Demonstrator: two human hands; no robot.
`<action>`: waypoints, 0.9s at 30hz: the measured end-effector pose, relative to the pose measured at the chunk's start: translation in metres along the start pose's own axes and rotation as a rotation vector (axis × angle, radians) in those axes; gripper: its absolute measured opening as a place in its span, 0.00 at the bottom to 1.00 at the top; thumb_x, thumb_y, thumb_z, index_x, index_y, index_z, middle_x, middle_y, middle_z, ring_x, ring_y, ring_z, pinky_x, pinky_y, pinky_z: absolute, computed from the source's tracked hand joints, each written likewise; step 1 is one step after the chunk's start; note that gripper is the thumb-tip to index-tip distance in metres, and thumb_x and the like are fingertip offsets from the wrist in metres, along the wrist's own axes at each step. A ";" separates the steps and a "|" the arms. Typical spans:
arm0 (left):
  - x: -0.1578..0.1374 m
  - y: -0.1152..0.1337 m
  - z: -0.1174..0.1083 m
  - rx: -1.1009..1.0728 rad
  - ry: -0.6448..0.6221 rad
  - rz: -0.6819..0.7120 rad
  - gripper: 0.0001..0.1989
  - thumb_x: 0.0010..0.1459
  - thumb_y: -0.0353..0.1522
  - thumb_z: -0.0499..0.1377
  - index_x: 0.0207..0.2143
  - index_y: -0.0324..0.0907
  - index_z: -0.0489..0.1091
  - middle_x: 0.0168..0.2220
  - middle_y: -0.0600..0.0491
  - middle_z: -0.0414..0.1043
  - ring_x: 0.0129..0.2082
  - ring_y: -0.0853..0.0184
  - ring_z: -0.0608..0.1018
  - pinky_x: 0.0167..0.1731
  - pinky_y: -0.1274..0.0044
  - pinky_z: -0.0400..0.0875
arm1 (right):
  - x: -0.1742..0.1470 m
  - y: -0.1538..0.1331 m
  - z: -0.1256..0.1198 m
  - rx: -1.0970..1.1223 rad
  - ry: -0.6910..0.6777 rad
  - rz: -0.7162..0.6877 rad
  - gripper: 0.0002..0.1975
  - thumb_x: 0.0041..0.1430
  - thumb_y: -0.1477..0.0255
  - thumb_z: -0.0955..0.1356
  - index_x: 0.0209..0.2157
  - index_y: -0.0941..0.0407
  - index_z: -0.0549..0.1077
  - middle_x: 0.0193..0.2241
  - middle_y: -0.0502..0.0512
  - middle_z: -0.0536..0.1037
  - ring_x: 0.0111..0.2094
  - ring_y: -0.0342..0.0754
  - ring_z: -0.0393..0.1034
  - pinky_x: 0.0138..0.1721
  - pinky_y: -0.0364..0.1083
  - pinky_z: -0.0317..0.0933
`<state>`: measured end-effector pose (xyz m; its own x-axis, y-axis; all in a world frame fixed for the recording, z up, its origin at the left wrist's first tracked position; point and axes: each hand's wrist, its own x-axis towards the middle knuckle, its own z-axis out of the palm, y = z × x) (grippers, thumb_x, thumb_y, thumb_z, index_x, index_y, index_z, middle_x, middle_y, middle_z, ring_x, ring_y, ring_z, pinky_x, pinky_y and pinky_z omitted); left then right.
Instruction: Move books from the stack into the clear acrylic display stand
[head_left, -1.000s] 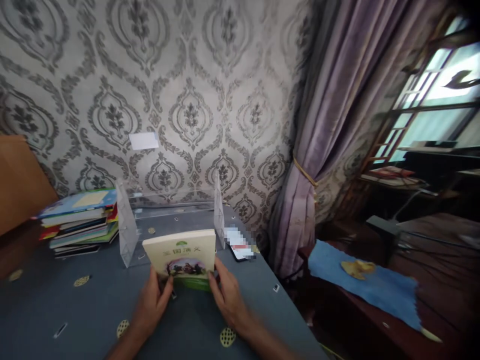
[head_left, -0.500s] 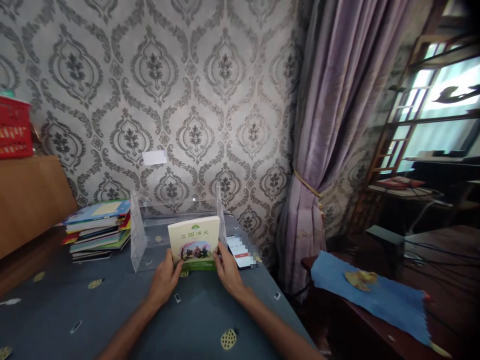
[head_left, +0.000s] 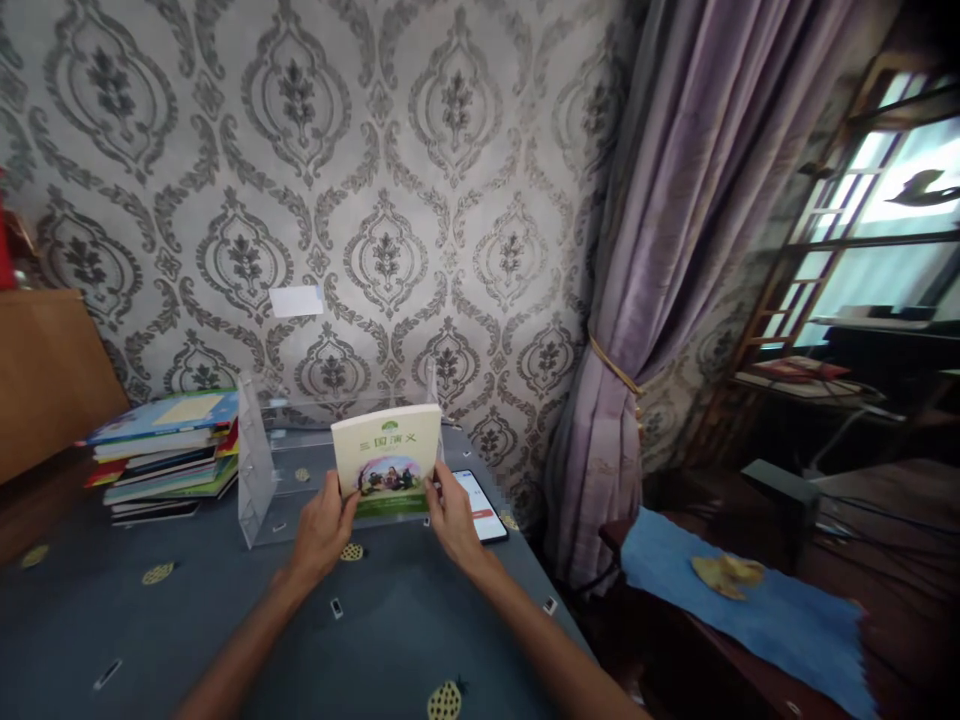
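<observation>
A cream-and-green paperback book with an illustrated cover stands tilted, its front facing me. My left hand grips its lower left edge, thumb on the cover. On the lower right edge, my right hand holds it the same way. Just behind and around the book is a clear acrylic stand with upright side panels; the book hides part of it. A phone with a lit screen lies beside my right hand.
To the left sits a stack of books on the dark patterned tablecloth. Behind is a papered wall, with a purple curtain at right. A blue cloth with a yellowish scrap covers a lower surface on the right.
The book and both hands have risen slightly and moved a little toward the acrylic stand. My view has shifted somewhat, and the stack of books appears further left.
</observation>
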<state>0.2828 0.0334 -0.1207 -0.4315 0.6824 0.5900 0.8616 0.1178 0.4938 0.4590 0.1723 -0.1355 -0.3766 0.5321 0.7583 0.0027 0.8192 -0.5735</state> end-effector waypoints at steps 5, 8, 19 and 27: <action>0.019 0.014 -0.016 -0.049 0.017 0.007 0.10 0.64 0.41 0.48 0.43 0.45 0.59 0.36 0.48 0.77 0.37 0.54 0.81 0.34 0.69 0.72 | 0.024 -0.009 -0.007 0.006 0.042 -0.008 0.17 0.69 0.70 0.61 0.55 0.56 0.71 0.46 0.62 0.80 0.41 0.54 0.76 0.44 0.50 0.69; 0.034 0.020 -0.024 -0.053 0.046 0.000 0.11 0.63 0.41 0.49 0.44 0.45 0.58 0.36 0.47 0.77 0.38 0.53 0.81 0.35 0.68 0.72 | 0.039 -0.015 -0.009 0.027 0.058 -0.017 0.17 0.69 0.69 0.61 0.55 0.57 0.71 0.47 0.64 0.79 0.42 0.54 0.75 0.45 0.50 0.69; 0.065 0.039 -0.033 0.003 0.180 0.030 0.18 0.65 0.40 0.49 0.53 0.42 0.59 0.44 0.42 0.77 0.42 0.51 0.81 0.37 0.67 0.72 | 0.078 -0.031 -0.016 0.100 0.089 -0.027 0.18 0.69 0.66 0.60 0.56 0.56 0.71 0.47 0.62 0.79 0.43 0.53 0.74 0.43 0.49 0.69; 0.091 0.051 -0.042 0.081 0.187 0.080 0.18 0.66 0.38 0.51 0.54 0.40 0.58 0.42 0.42 0.77 0.39 0.53 0.81 0.32 0.72 0.69 | 0.104 -0.034 -0.026 0.085 0.106 -0.090 0.17 0.70 0.66 0.60 0.55 0.56 0.69 0.44 0.61 0.79 0.41 0.53 0.74 0.40 0.49 0.69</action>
<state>0.2762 0.0706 -0.0150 -0.3968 0.5469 0.7372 0.9103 0.1313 0.3925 0.4440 0.2054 -0.0290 -0.2717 0.4809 0.8336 -0.1067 0.8458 -0.5227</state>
